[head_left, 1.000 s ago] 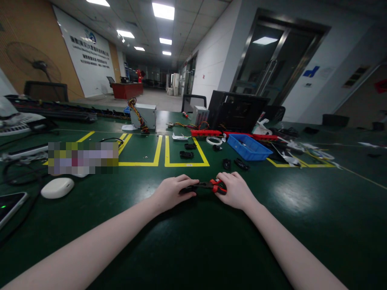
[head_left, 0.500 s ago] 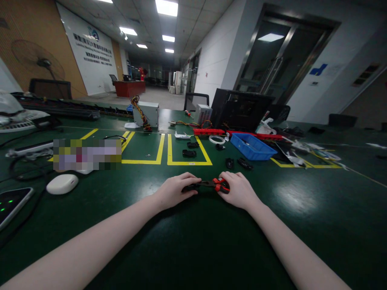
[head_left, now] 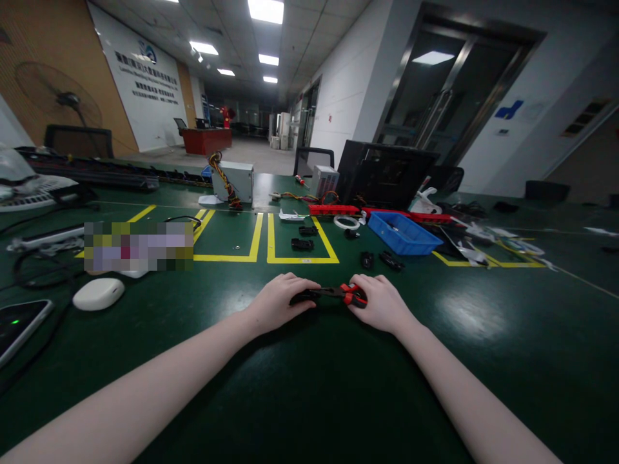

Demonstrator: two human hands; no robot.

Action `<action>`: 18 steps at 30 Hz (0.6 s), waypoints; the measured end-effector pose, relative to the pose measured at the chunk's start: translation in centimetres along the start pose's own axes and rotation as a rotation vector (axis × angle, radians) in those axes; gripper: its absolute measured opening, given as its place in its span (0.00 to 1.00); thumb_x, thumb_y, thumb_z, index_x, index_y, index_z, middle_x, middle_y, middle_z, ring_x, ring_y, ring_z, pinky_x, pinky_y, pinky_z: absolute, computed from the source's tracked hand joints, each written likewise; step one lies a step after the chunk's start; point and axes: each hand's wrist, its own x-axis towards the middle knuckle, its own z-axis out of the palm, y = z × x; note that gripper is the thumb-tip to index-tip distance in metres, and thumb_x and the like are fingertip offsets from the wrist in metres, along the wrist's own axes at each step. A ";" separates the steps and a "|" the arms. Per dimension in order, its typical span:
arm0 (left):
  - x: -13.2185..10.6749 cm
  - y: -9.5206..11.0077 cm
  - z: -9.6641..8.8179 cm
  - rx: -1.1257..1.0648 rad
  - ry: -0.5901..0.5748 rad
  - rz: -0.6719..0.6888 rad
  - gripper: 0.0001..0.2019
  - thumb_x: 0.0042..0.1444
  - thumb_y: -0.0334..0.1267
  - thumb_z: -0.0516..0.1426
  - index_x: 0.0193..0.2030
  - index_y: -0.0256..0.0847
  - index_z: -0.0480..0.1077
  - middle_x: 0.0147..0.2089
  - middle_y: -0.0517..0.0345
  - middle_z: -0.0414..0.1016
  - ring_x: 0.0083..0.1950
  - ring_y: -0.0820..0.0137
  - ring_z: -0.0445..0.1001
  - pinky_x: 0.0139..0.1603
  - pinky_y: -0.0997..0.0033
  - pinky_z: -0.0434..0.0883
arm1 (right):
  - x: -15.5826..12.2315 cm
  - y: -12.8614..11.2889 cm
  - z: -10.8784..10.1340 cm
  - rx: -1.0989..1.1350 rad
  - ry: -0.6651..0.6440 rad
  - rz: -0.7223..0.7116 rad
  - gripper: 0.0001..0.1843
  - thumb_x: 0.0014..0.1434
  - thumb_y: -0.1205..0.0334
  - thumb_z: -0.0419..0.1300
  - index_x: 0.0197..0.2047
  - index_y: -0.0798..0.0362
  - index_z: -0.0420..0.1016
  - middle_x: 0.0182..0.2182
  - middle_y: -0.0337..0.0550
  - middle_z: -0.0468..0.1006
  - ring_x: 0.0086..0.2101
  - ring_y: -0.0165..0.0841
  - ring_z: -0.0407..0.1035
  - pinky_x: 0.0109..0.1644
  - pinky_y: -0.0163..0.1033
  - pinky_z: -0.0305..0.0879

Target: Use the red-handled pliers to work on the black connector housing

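My right hand (head_left: 380, 301) is closed round the red-and-black handles of a pair of pliers (head_left: 333, 292), whose dark jaws point left. Between the thumb and fingers of my left hand (head_left: 281, 301) is a small black part (head_left: 304, 296), mostly covered by the fingers. The plier tips meet this part at its right end; whether they grip it cannot be made out. Beyond the hands, similar black parts lie on the green table: one piece (head_left: 302, 244) inside a yellow taped frame, and another (head_left: 391, 260) to the right of that frame.
A blue tray (head_left: 405, 235) stands behind my right hand, near a white cable coil (head_left: 347, 222). Farther back are a red power strip (head_left: 333, 210) and a power supply box (head_left: 235, 182). On the left lie a white rounded case (head_left: 98, 294) and a device with a green light (head_left: 22, 328).
Both hands hold nearly the same place and grip, with the pliers still against the black part. The view has shifted very slightly.
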 end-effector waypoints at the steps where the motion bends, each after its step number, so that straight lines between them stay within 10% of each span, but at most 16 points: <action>1: 0.0 0.1 0.0 -0.001 0.000 -0.006 0.15 0.61 0.33 0.60 0.55 0.43 0.68 0.51 0.55 0.76 0.50 0.64 0.73 0.51 0.60 0.71 | 0.0 0.0 0.0 -0.002 -0.001 0.000 0.10 0.52 0.56 0.59 0.37 0.49 0.66 0.34 0.41 0.77 0.35 0.36 0.70 0.42 0.41 0.55; 18: 0.0 -0.6 0.3 -0.096 0.045 -0.032 0.16 0.58 0.30 0.61 0.52 0.44 0.68 0.53 0.56 0.75 0.54 0.63 0.72 0.53 0.58 0.72 | 0.1 -0.5 -0.3 -0.138 0.077 -0.004 0.13 0.53 0.55 0.58 0.39 0.51 0.67 0.36 0.48 0.77 0.38 0.41 0.70 0.46 0.45 0.54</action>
